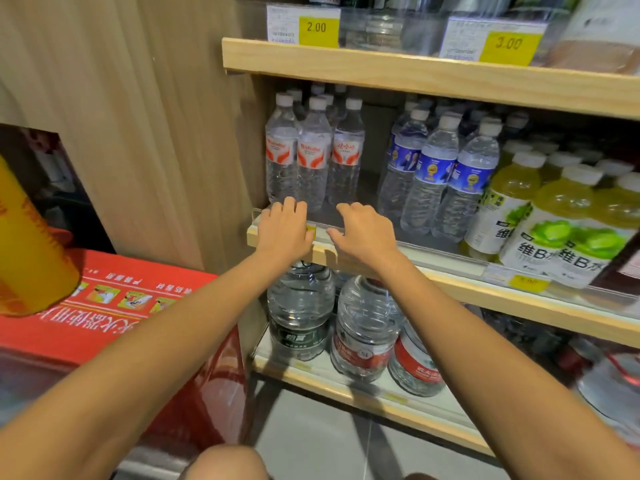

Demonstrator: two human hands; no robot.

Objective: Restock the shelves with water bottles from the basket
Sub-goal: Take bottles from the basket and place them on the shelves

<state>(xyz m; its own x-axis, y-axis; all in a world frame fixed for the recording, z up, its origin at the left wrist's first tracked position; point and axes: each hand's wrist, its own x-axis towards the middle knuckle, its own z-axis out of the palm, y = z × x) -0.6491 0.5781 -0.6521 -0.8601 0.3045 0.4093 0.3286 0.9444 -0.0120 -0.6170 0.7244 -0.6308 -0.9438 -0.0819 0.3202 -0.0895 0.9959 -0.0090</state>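
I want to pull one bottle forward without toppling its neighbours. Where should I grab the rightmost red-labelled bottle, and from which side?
Grip the rightmost red-labelled bottle around its labelled middle, coming from the front-right. It stands upright, a neighbour crowds its left, and the gap on its right is open. The right hand looks nearest.

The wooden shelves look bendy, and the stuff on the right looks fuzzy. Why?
In the head view, the wide-angle lens bows the pale wooden shelf edges; the yellow-green drink bottles at the right edge look smeared, the clear red-labelled water bottles in the middle sharper.
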